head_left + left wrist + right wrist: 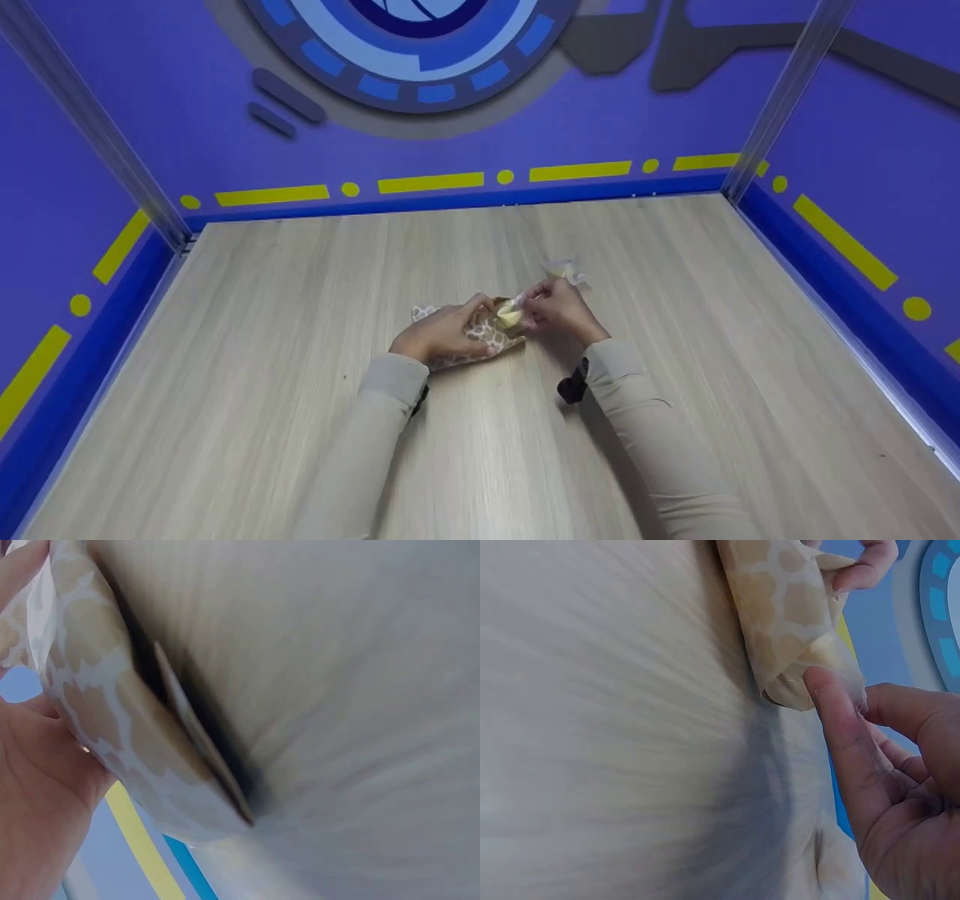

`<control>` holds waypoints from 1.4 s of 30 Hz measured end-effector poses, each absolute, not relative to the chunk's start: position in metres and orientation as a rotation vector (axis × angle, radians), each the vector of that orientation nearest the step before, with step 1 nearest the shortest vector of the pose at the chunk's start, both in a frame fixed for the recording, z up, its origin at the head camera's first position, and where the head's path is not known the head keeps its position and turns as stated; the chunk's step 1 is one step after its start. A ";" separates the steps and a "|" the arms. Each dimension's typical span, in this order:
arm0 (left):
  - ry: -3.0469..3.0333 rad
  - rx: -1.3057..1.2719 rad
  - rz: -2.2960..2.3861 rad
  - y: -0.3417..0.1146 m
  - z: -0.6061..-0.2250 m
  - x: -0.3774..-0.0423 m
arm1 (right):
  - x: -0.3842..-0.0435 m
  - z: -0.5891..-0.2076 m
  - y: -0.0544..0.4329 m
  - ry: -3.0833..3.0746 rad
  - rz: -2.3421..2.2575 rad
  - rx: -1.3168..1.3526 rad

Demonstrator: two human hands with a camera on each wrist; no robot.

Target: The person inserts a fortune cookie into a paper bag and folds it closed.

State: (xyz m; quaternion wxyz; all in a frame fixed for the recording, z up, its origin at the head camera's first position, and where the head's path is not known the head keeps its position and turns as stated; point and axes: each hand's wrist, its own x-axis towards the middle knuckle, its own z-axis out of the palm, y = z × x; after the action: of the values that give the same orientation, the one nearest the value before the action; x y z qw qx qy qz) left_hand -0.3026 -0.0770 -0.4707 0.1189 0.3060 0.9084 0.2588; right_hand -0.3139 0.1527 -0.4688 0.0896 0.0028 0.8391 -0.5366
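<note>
A paper bag [486, 330] with a tan-and-white giraffe-like print lies at the middle of the table, its mouth facing right. My left hand [448, 331] grips it from the left, thumb on the near side and fingers over the far side. In the left wrist view, the bag [97, 690] stands just above the tabletop beside my palm [45, 787]. At the bag's mouth, a pale yellow piece in clear plastic wrap [510, 315] shows partly inside. My right hand [559, 309] pinches its wrap between thumb and fingertips, also seen in the right wrist view [900, 772].
Just beyond my right hand lies another clear-wrapped pale piece [566, 271] on the wood-grain table [300, 300]. Blue-purple panels [420, 157] with yellow markings rise along the back and both sides.
</note>
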 end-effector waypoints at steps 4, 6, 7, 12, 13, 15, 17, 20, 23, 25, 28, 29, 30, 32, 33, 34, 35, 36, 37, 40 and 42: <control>2.654 0.873 0.771 -0.077 -0.471 -0.303 | -0.316 -0.471 0.150 2.479 -1.609 0.003; 2.652 0.865 0.773 -0.078 -0.471 -0.303 | -0.317 -0.471 0.148 2.474 -1.603 0.001; 2.650 0.863 0.774 -0.078 -0.471 -0.302 | -0.316 -0.472 0.147 2.467 -1.600 0.000; 2.648 0.856 0.773 -0.078 -0.472 -0.302 | -0.315 -0.473 0.141 2.442 -1.596 -0.001; 2.651 0.854 0.770 -0.078 -0.472 -0.302 | -0.315 -0.474 0.139 2.437 -1.598 -0.009; 2.652 0.851 0.766 -0.078 -0.472 -0.302 | -0.314 -0.474 0.136 2.460 -1.587 -0.032; 2.651 0.843 0.761 -0.078 -0.471 -0.302 | -0.313 -0.475 0.133 2.492 -1.571 -0.061; 2.654 0.847 0.752 -0.079 -0.471 -0.301 | -0.311 -0.475 0.128 2.503 -1.565 -0.088; 2.662 0.847 0.742 -0.079 -0.471 -0.301 | -0.311 -0.475 0.124 2.470 -1.591 -0.098; 2.665 0.843 0.741 -0.079 -0.471 -0.301 | -0.311 -0.476 0.123 2.445 -1.607 -0.098; 2.667 0.835 0.737 -0.078 -0.472 -0.301 | -0.311 -0.477 0.125 2.441 -1.607 -0.107; 2.667 0.836 0.736 -0.078 -0.472 -0.301 | -0.311 -0.478 0.127 2.438 -1.607 -0.112; 2.665 0.834 0.740 -0.078 -0.472 -0.301 | -0.311 -0.478 0.128 2.432 -1.608 -0.112; 2.662 0.835 0.743 -0.077 -0.471 -0.301 | -0.311 -0.477 0.131 2.430 -1.610 -0.109; 2.659 0.836 0.748 -0.077 -0.471 -0.301 | -0.310 -0.476 0.133 2.429 -1.613 -0.104; 2.657 0.838 0.752 -0.077 -0.470 -0.301 | -0.310 -0.475 0.135 2.427 -1.621 -0.100; 2.656 0.838 0.754 -0.077 -0.470 -0.301 | -0.310 -0.475 0.136 2.422 -1.634 -0.084; 2.655 0.838 0.759 -0.077 -0.470 -0.301 | -0.310 -0.473 0.137 2.405 -1.661 -0.062; 2.654 0.838 0.763 -0.077 -0.469 -0.301 | -0.311 -0.472 0.139 2.399 -1.682 -0.047; 2.654 0.831 0.776 -0.077 -0.470 -0.301 | -0.311 -0.469 0.142 2.352 -1.754 0.011; 2.650 0.827 0.784 -0.077 -0.470 -0.301 | -0.311 -0.467 0.144 2.320 -1.783 0.029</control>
State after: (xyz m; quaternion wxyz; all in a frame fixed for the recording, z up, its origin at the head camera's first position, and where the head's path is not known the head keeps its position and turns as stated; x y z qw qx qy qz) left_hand -0.3013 -0.0768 -0.4703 0.1281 0.2845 0.9110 0.2697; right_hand -0.3111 0.1437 -0.4672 0.1076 0.0099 0.7883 -0.6058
